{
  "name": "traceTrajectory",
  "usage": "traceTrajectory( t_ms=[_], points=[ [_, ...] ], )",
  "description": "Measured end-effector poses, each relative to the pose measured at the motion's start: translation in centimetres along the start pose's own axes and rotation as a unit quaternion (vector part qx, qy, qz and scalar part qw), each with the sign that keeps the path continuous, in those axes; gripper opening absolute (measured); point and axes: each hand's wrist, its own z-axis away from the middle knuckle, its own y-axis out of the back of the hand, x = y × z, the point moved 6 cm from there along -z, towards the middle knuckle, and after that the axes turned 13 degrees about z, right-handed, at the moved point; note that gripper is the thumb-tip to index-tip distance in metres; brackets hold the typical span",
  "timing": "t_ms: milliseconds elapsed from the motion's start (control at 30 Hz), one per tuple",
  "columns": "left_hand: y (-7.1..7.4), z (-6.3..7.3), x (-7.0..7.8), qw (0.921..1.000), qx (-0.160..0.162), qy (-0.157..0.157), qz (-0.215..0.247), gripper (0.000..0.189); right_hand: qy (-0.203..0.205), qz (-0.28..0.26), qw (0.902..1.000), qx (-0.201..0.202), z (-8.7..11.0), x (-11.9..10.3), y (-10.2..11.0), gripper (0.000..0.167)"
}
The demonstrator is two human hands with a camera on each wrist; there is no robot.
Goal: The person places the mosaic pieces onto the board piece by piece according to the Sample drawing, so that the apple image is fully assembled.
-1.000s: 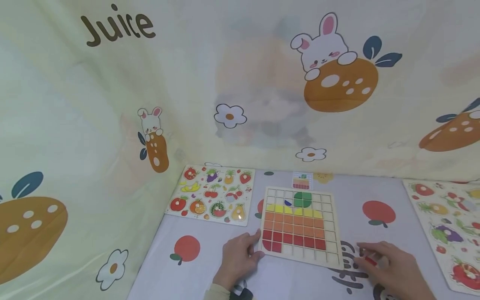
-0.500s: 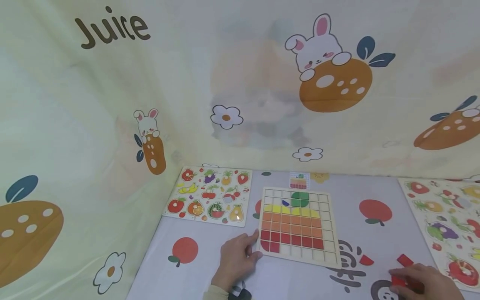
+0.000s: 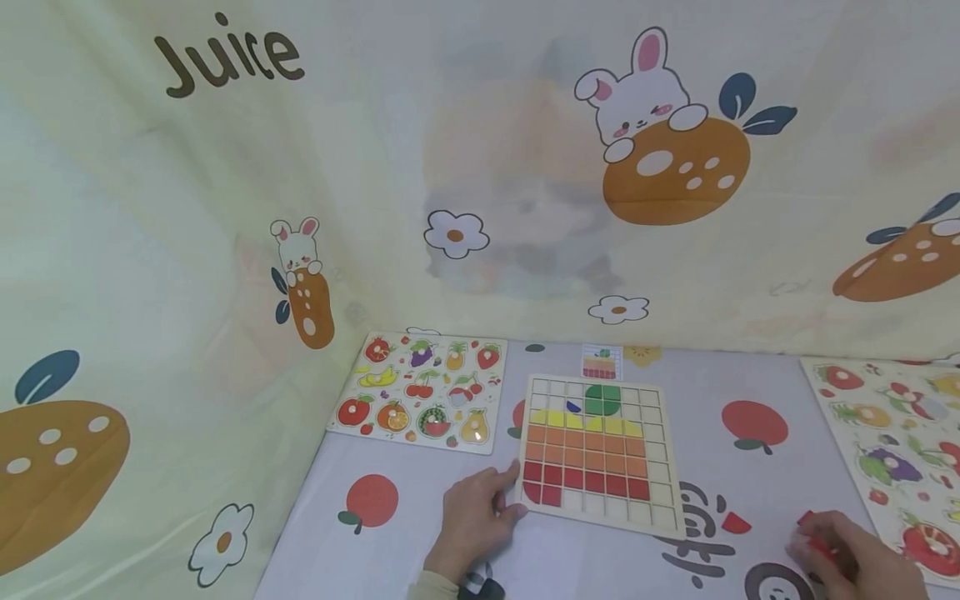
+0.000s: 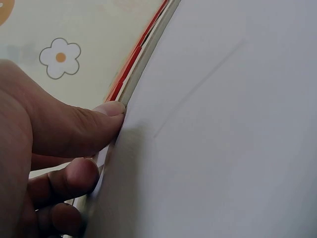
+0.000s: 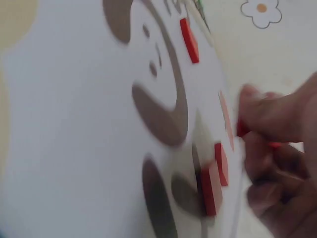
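Observation:
A wooden grid board [image 3: 666, 473] lies on the table, filled with rows of red, orange and yellow tiles plus a green shape and a small blue piece near the top. At its lower left corner, my left hand [image 3: 476, 512] grips the edge, thumb [image 4: 81, 126] along the side in the left wrist view. My right hand [image 3: 862, 554] is low over the table at the right, thumb and fingers pinching a small red tile [image 5: 241, 129], mostly hidden. Between that hand and the board lies a red piece with one rounded side [image 3: 737, 523]. Beneath the hand are more loose red tiles [image 5: 212, 188].
A small picture card [image 3: 602, 363] lies behind the grid board. One fruit puzzle board [image 3: 491, 400] is at the back left, another [image 3: 843, 417] at the right edge. Printed cloth [image 3: 525, 308] rises behind the table.
My right hand has moved right, away from the grid board's lower right corner, leaving the rounded red piece on the table. Its fingers have come together over the red tiles. The left hand stays put.

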Motion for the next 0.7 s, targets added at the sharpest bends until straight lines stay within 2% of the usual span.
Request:
traceTrajectory(
  t_ms=[67, 133, 267, 333, 400, 467, 567, 700],
  points=[
    [0.0, 0.0, 0.0, 1.0, 0.001, 0.0, 0.002, 0.058, -0.023, -0.024, 0.9985, 0.044, 0.1, -0.2, 0.6, 0.03],
    [0.0, 0.0, 0.0, 1.0, 0.0, 0.002, 0.001, 0.058, -0.057, -0.062, 0.9942, 0.067, 0.1, -0.3, 1.0, 0.032],
    [-0.1, 0.0, -0.1, 1.0, -0.003, 0.005, -0.004, 0.059, -0.128, -0.152, 0.9798, 0.022, -0.1, -0.3, 0.8, 0.054],
    [-0.2, -0.1, -0.1, 1.0, -0.004, 0.005, -0.005, 0.059, -0.143, -0.185, 0.9723, -0.005, -0.1, -0.6, 0.5, 0.066],
    [-0.2, -0.1, -0.2, 1.0, -0.005, 0.005, -0.005, 0.059, -0.142, -0.202, 0.9686, -0.029, -0.2, -1.3, 0.3, 0.074],
    [-0.2, -0.1, -0.2, 1.0, -0.005, 0.005, -0.006, 0.059, -0.134, -0.214, 0.967, -0.035, -0.2, -2.1, 0.3, 0.078],
    [-0.2, -0.1, -0.2, 1.0, -0.004, 0.002, -0.008, 0.059, -0.109, -0.213, 0.9705, -0.026, -0.3, -3.8, 0.4, 0.075],
    [-0.1, 0.0, -0.2, 1.0, -0.002, 0.002, -0.007, 0.059, -0.073, -0.198, 0.9774, 0.011, -0.4, -6.3, 0.7, 0.061]
  ],
)
